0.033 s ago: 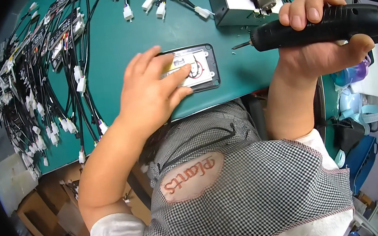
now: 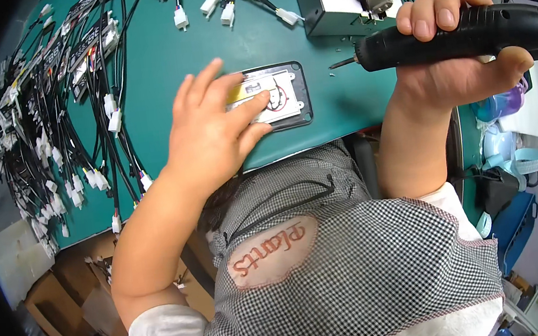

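My left hand lies with its fingers spread over a flat black rectangular case on the table. Its index finger and thumb rest on the white board inside the case, which carries a yellow strip and a thin red wire loop. The hand hides the left end of the case. On the right, my right hand is wrapped round a black electric screwdriver, held level with its bit pointing left. Between the bit and the metal box lie several tiny screws.
Many black cables with white connectors are heaped along the table's left side, and more lie at the back. A metal box stands behind the screwdriver. Cardboard boxes sit below the green table at left.
The upper fingers of my left hand have lifted and spread slightly, uncovering more of the yellow strip. My right hand and the screwdriver stay almost in place.
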Demonstrator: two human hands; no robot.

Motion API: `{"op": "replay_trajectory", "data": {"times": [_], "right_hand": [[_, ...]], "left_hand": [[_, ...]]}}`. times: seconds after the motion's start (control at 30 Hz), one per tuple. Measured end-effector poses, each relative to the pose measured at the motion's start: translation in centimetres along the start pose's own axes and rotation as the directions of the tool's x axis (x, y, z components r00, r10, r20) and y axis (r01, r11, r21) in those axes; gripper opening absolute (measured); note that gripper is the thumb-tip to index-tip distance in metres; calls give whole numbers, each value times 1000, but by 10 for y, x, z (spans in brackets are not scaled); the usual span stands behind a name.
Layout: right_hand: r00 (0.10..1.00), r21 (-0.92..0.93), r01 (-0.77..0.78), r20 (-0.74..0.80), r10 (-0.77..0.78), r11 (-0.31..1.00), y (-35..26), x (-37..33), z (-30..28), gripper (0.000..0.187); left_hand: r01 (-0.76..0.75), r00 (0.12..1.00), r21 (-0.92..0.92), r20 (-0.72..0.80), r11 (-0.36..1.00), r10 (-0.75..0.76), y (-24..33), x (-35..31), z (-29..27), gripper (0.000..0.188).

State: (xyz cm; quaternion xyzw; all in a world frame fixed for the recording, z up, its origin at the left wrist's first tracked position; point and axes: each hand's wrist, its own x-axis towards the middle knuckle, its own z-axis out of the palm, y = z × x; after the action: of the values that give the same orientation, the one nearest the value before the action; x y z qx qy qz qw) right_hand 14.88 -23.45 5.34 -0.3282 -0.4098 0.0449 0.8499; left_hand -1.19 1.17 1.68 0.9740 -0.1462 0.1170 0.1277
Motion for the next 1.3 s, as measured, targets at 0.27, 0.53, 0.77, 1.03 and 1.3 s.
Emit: {"op": "replay_trajectory", "data": {"times": [0.27,0.53,0.77,1.03,1.3], "right_hand": [[1000,-6,-4,12,5,1000,-12,10,0,79],[986,-178,159,-22,-166,971,-43,29,-23,75],[945,-332,271,-85,-314,904,-26,37,-35,76],[768,-515,250,-410,-492,820,-8,47,33,66],[920,-310,42,-360,-158,950,-2,30,44,77]], "left_hand": [[52,992,-62,115,997,-45,-4,2,-7,41],[43,993,-122,110,992,-29,14,-3,-4,50],[64,994,-105,94,992,-54,18,-2,-1,51],[52,994,-109,101,993,-41,17,-1,-1,52],[54,994,-115,103,992,-43,14,-4,-1,53]]}}
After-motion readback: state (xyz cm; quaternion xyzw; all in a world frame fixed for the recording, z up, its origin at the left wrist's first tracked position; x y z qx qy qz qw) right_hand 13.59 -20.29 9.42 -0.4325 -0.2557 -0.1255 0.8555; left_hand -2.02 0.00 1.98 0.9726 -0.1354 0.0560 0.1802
